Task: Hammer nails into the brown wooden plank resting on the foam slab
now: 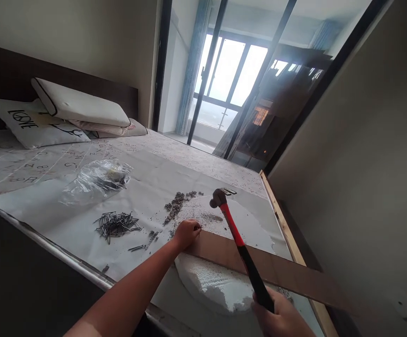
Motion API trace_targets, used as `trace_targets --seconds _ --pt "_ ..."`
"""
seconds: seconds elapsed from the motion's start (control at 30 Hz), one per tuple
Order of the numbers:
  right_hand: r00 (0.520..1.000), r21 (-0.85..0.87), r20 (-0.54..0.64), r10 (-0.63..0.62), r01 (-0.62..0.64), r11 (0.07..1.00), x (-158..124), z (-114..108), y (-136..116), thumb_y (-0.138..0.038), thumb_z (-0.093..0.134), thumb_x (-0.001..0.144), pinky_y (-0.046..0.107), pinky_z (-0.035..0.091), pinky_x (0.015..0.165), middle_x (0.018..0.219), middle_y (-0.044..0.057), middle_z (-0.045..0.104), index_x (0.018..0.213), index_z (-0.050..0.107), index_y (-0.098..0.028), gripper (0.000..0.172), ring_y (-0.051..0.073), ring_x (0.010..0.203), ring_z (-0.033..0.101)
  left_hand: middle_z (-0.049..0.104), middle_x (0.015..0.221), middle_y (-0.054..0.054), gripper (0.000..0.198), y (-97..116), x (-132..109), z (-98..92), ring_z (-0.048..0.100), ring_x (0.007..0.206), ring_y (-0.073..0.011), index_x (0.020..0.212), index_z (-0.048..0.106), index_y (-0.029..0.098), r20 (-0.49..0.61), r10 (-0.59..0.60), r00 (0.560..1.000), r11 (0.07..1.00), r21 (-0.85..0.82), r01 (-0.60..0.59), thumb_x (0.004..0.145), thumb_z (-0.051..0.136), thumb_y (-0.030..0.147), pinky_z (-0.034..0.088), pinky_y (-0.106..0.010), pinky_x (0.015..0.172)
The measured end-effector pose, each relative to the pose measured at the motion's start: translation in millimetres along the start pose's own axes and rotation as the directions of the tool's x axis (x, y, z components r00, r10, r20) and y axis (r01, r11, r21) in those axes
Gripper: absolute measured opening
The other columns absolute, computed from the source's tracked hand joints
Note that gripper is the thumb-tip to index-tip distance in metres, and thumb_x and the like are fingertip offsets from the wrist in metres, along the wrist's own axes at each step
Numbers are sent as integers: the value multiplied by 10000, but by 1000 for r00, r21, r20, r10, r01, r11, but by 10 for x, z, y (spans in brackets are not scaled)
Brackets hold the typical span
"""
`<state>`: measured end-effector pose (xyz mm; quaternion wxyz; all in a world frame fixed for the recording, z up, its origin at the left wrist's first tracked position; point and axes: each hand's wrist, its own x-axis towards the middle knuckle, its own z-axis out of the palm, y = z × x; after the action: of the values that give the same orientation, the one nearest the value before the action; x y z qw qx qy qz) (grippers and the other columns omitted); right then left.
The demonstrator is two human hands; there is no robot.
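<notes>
Your right hand closes firmly around the red-and-black claw hammer, its head at 11 o'clock from your fist. Your curled left hand sits on the wooden board, whose long axis runs toward 4 o'clock; whether it grips, you cannot tell.

Red-and-black hammer handle, white bedspread printed with small dark letters
</notes>
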<state>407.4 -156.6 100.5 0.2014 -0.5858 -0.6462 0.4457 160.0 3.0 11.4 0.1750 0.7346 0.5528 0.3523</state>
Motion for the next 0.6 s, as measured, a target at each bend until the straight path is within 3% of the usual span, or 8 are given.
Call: trace_targets --seconds 0.17,0.33,0.5,0.6 --pt "998 -69 59 24 -20 997 62 62 56 -363 465 613 253 208 495 553 -29 285 550 308 -215 225 114 541 262 672 781 -36 126 -14 1 11 595 749 -157 721 678 180 -1 -9 1000 1000 17 9 734 554 199 421 -241 689" --pt "998 -24 -56 -42 41 999 45 57 79 -409 450 645 250 277 531 590 -14 354 601 380 -205 220 126 571 322 680 820 -36 120 -2 2 9 593 794 -162 751 683 188 1 -16 1000 1000 -2 16 730 568 209 421 -246 724" --pt "993 -5 112 27 -27 1000 61 71 115 -354 466 640 234 239 458 511 -44 298 569 345 -213 199 100 486 287 680 810 -34 140 1 -5 11 592 768 -160 749 687 194 8 -44 999 999 21 43 735 548 202 422 -250 713" --pt "998 39 56 22 -24 999 37 44 104 -356 454 684 230 244 458 517 -51 296 609 355 -213 189 98 479 293 679 817 -39 132 -2 -13 9 593 778 -166 748 685 191 6 -23 1000 1000 17 23 732 558 224 423 -252 707"
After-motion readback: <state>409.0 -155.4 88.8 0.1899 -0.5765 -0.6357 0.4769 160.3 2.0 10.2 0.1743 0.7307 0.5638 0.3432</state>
